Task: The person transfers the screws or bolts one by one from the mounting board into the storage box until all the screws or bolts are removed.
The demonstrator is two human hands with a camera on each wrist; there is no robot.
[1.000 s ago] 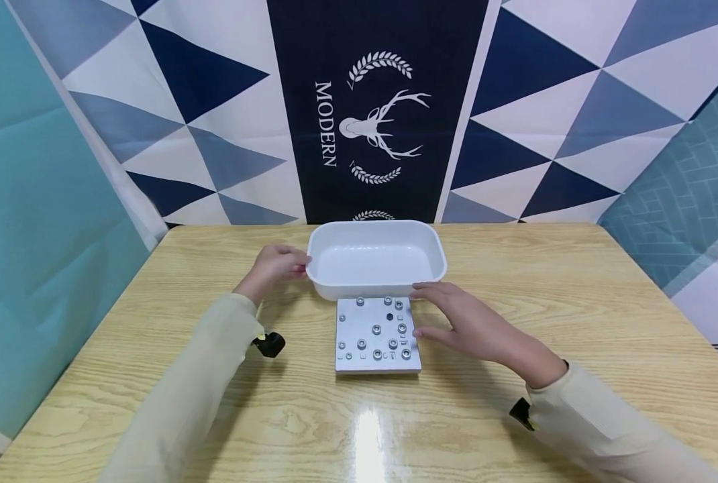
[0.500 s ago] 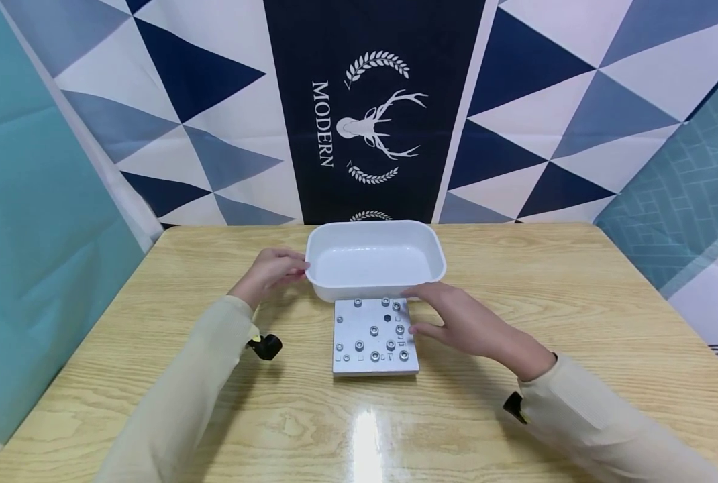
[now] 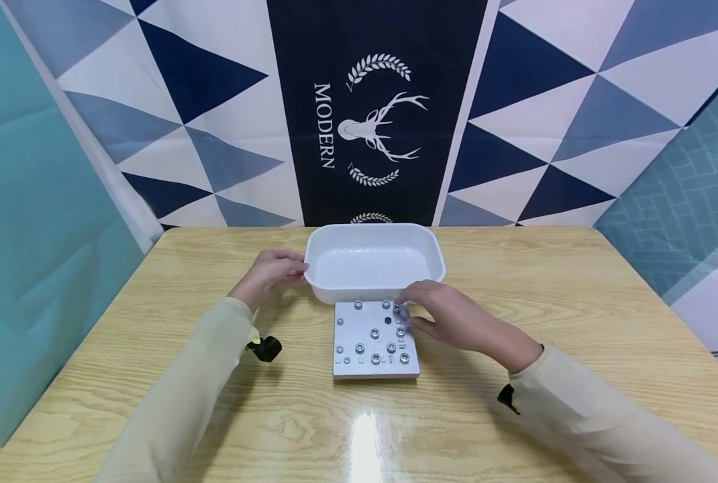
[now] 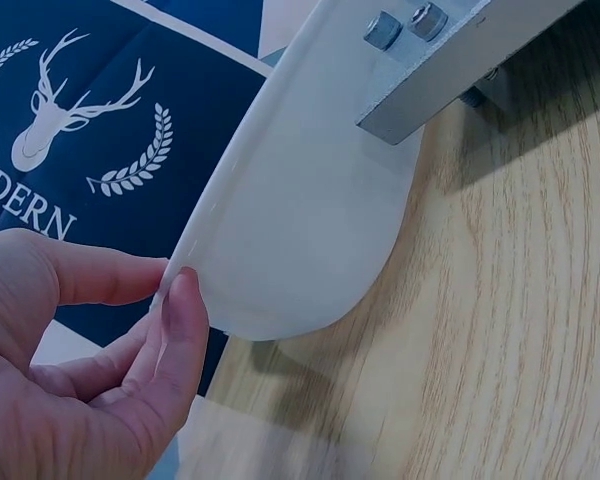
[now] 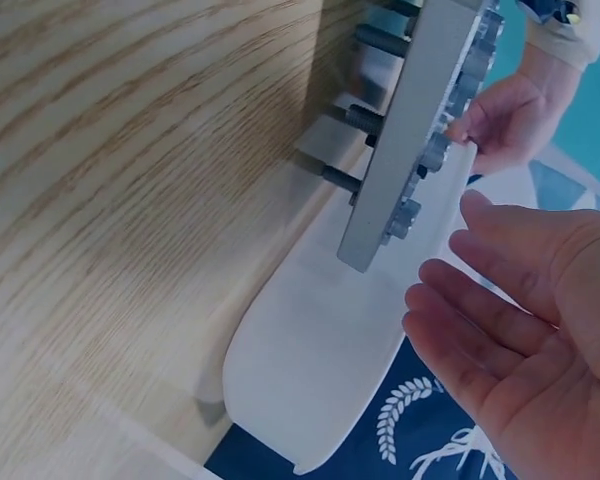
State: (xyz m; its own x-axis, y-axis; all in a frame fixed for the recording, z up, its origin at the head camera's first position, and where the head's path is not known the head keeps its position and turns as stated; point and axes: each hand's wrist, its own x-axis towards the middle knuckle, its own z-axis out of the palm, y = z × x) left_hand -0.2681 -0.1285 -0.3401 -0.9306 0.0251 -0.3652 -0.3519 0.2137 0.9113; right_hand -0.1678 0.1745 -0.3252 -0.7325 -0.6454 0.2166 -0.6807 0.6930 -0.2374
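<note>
Head view: right hand [image 3: 455,315] masks far right corner of metal plate [image 3: 368,341], plus a bit of white tray [image 3: 355,295]. Whether it touches the bolts [image 3: 375,333], can't tell. Sleeves [image 3: 180,389] cut off below. Plate runs off the top of both wrist views; left hand [image 4: 65,410] cropped in its own.

Passage lies open across the near counter [image 3: 298,409]; the bolt-studded plate [image 3: 359,323] blocks the middle, the white tub [image 3: 347,294] the far side, any gap between them hard to judge.
</note>
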